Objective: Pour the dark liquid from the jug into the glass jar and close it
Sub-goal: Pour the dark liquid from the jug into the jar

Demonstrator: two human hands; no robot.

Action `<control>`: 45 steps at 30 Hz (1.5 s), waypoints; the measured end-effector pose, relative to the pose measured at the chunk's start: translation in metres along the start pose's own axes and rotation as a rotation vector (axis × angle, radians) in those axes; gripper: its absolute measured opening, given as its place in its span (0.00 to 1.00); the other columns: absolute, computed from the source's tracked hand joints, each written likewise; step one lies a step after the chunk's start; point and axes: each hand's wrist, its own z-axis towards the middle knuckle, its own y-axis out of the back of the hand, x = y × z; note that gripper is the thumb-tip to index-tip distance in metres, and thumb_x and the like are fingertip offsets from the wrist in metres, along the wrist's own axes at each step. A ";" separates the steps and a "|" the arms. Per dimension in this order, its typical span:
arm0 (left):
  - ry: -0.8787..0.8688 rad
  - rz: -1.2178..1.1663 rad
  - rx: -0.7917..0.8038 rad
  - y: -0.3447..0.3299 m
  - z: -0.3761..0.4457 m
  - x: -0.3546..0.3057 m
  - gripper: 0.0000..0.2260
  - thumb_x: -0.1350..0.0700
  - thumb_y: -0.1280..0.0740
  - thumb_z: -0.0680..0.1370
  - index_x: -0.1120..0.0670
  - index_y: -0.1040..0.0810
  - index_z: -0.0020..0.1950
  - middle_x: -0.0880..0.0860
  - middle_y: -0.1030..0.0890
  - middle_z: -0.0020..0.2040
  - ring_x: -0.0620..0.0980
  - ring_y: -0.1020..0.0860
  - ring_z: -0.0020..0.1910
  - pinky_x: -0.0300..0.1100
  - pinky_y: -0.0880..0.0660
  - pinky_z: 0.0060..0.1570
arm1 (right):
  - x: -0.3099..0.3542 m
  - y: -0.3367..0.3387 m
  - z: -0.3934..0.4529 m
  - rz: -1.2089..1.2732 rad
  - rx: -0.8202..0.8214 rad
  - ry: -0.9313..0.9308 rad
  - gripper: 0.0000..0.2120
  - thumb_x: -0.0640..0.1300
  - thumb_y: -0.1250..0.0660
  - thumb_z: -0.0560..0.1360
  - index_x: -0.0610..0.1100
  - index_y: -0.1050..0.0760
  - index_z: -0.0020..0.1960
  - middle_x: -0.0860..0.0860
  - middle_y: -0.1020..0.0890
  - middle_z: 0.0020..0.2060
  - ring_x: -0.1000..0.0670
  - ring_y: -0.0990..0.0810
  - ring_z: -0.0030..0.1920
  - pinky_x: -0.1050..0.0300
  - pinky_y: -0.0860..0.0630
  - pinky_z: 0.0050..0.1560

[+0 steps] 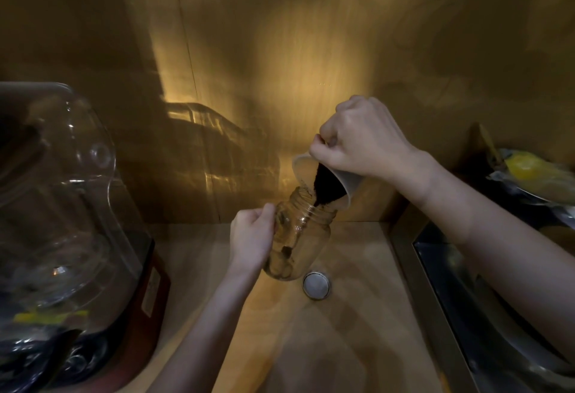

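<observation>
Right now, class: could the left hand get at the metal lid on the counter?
Probably not yet: the left hand is gripping the tilted glass jar. The lid itself lies uncovered just below the jar.

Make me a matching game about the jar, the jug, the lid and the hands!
Things:
1. glass jar
2. jug
3. lid
4. left hand

Where or how:
A. lying on the wooden counter, just beside the jar
B. tipped over, dark liquid running from its rim
C. gripping the jar's side
D. tilted, open mouth under the jug

Pairs: 1-D, 2-B, 3-A, 4-C. The right hand holds the jug.
</observation>
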 end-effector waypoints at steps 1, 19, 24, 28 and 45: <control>0.004 -0.006 0.005 0.000 0.000 0.000 0.17 0.54 0.40 0.75 0.60 0.27 0.27 0.59 0.32 0.27 0.54 0.34 0.29 0.48 0.34 0.35 | 0.000 0.000 0.000 0.000 -0.004 0.005 0.16 0.40 0.36 0.65 0.42 0.31 0.20 0.48 0.36 0.15 0.45 0.33 0.19 0.52 0.24 0.29; 0.087 -0.116 0.034 -0.002 -0.002 0.003 0.19 0.55 0.39 0.74 0.54 0.31 0.22 0.53 0.34 0.24 0.50 0.36 0.26 0.46 0.36 0.36 | 0.000 -0.006 0.003 0.022 -0.013 0.066 0.15 0.39 0.35 0.65 0.41 0.28 0.20 0.47 0.33 0.15 0.46 0.33 0.20 0.54 0.24 0.32; 0.087 -0.121 0.040 -0.003 -0.003 0.004 0.20 0.55 0.39 0.74 0.53 0.31 0.21 0.50 0.33 0.21 0.48 0.35 0.24 0.43 0.35 0.33 | -0.001 -0.006 0.002 0.019 0.006 0.069 0.15 0.39 0.35 0.64 0.41 0.30 0.19 0.46 0.33 0.14 0.46 0.34 0.19 0.57 0.27 0.32; 0.093 -0.111 0.033 -0.003 -0.004 0.004 0.20 0.55 0.39 0.74 0.53 0.31 0.22 0.51 0.34 0.22 0.47 0.36 0.23 0.43 0.36 0.32 | -0.002 -0.008 0.001 0.013 0.016 0.057 0.16 0.39 0.35 0.65 0.41 0.30 0.19 0.46 0.33 0.14 0.46 0.34 0.19 0.58 0.30 0.33; 0.122 -0.113 0.030 -0.006 -0.003 0.003 0.20 0.55 0.38 0.74 0.53 0.32 0.21 0.53 0.34 0.23 0.50 0.36 0.25 0.45 0.36 0.35 | -0.002 -0.009 0.005 -0.038 0.035 0.082 0.15 0.39 0.36 0.66 0.40 0.28 0.20 0.45 0.28 0.15 0.46 0.30 0.20 0.59 0.35 0.38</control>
